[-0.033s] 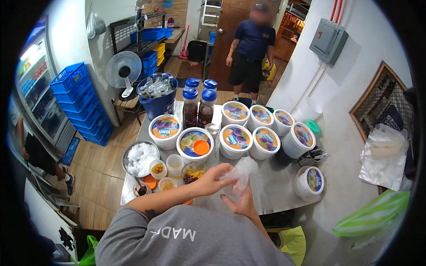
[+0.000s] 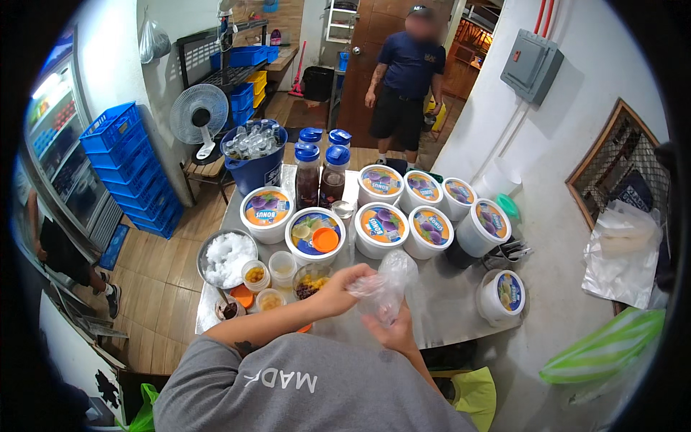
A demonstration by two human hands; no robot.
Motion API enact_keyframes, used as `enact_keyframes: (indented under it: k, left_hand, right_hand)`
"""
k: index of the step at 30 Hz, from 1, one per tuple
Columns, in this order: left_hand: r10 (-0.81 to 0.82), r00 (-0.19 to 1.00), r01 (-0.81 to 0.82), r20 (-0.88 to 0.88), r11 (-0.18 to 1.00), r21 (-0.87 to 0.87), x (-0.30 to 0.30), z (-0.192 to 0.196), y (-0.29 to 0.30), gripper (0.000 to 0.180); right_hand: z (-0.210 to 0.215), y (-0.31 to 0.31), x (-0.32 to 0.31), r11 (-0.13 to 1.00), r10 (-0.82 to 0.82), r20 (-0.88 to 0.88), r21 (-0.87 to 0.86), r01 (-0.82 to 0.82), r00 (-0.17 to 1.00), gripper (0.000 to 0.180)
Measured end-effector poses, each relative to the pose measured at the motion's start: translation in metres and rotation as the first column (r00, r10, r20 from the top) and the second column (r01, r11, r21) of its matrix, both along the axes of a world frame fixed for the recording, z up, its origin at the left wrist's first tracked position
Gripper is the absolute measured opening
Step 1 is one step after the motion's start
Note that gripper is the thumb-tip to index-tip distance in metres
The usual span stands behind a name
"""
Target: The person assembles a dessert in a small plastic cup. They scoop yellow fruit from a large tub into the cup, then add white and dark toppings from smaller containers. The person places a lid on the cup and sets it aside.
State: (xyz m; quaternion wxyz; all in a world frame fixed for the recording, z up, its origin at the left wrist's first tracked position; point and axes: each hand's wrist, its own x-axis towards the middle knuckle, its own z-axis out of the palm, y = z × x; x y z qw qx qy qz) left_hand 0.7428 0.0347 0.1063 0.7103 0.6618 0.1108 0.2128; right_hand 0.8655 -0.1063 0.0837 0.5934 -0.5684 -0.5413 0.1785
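Note:
A clear plastic bag (image 2: 394,277) is bunched up between my hands over the near side of the metal table. My left hand (image 2: 350,288) pinches the crumpled edge of the bag. Below it, my right hand (image 2: 394,333) grips the lower part, its fingers partly hidden behind the film. To the left of my left hand sits a bowl (image 2: 314,279) with yellow and dark pieces. Beside it stand an empty-looking clear cup (image 2: 283,266), a tub of yellow pieces (image 2: 255,274) and a tub of pale contents (image 2: 271,300). A metal bowl of crushed ice (image 2: 227,258) lies farther left.
White lidded tubs (image 2: 381,229) line the table's far side, with blue-capped bottles (image 2: 335,173) behind. A blue bucket of glass bottles (image 2: 253,155), a fan (image 2: 200,114) and stacked blue crates (image 2: 133,169) stand left. One person (image 2: 407,79) stands by the door, another (image 2: 65,248) at the left.
The bag is more spread out and stands a little taller between my hands. My left hand has drawn a crumpled part of it to the left.

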Motion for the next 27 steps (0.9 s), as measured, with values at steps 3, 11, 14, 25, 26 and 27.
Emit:
enact_keyframes:
  k: [3, 11, 14, 25, 26, 27]
  left_hand:
    - [0.060, 0.996, -0.020, 0.070, 0.883, -0.468, -0.002, -0.004, 0.009, 0.010]
    - [0.267, 0.953, -0.149, -0.142, 0.822, 0.550, -0.016, 0.000, 0.017, 0.020]
    - [0.482, 0.872, -0.328, -0.091, 0.711, 0.622, -0.033, -0.014, 0.053, 0.032]
    - [-0.007, 0.993, 0.061, -0.120, 0.889, 0.454, 0.019, -0.004, 0.005, 0.034]
    - [0.008, 0.998, 0.020, -0.068, 0.914, 0.406, 0.021, -0.007, 0.013, 0.034]
    - [-0.098, 0.995, 0.099, -0.024, 0.994, 0.053, 0.018, -0.008, 0.018, 0.030]
  right_hand:
    - [-0.031, -0.014, 0.017, 0.996, 0.015, -0.493, 0.081, 0.029, 0.870, 0.017]
    - [-0.005, -0.006, 0.042, 0.977, 0.180, -0.931, 0.208, 0.057, 0.316, 0.015]
    - [0.010, -0.025, 0.059, 0.973, 0.229, -0.848, 0.215, -0.086, 0.478, 0.012]
    - [0.040, 0.028, 0.028, 0.981, -0.196, -0.215, -0.049, 0.190, 0.957, 0.033]
    - [0.044, 0.025, 0.033, 0.991, -0.134, -0.205, -0.036, 0.129, 0.970, 0.032]
    - [0.042, 0.019, 0.043, 0.998, 0.037, -0.254, -0.036, -0.047, 0.966, 0.027]
